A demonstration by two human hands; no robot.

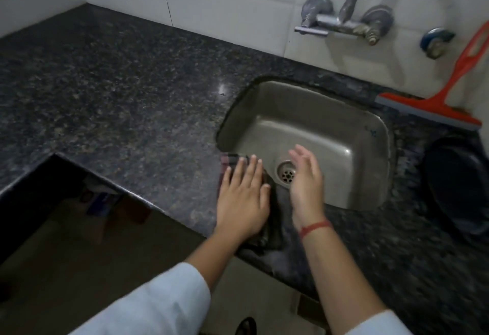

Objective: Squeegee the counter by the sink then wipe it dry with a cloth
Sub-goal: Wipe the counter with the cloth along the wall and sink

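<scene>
A dark checked cloth lies on the speckled black granite counter at the front left corner of the steel sink. My left hand presses flat on the cloth, fingers spread toward the sink edge. My right hand hovers over the sink's front rim beside the drain, fingers apart, holding nothing; a red thread circles its wrist. An orange squeegee with a grey blade leans against the wall at the sink's back right corner.
A wall-mounted tap hangs above the sink on white tiles. A black round dish sits on the counter right of the sink. The counter has a cut-in front edge at left, with floor and boxes below.
</scene>
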